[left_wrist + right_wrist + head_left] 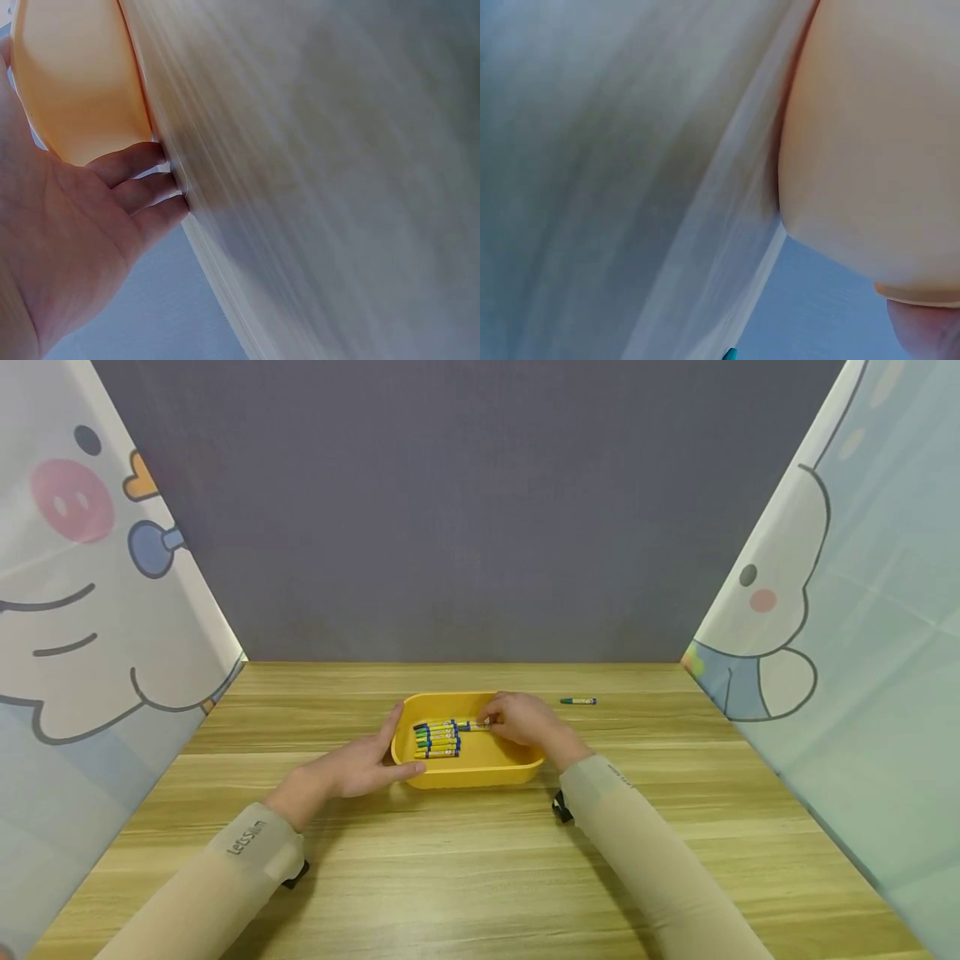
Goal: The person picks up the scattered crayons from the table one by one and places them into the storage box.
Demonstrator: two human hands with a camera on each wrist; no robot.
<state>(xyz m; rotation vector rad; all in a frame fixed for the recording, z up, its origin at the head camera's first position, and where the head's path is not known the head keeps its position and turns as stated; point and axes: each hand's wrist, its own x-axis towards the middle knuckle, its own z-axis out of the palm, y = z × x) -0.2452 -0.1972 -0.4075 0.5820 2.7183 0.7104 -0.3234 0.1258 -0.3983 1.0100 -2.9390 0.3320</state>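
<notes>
A yellow plastic tray (472, 779) stands on the wooden table, with several crayons (437, 741) lying side by side in its left part. My left hand (360, 766) rests against the tray's left end, its fingers fairly straight along the outer wall and its thumb at the front rim. In the left wrist view those fingers (139, 196) reach down to the tabletop beside the tray. Inside the tray, my right hand (522, 720) pinches a crayon (472, 726) just right of the row. The right wrist view shows mostly the tray's outer wall (870, 150), which hides most of that hand.
A single green-tipped crayon (578, 701) lies on the table (420, 877) behind and right of the tray. A dark grey panel (465, 510) rises at the table's back edge, and printed cloth sheets (862, 693) hang along both sides.
</notes>
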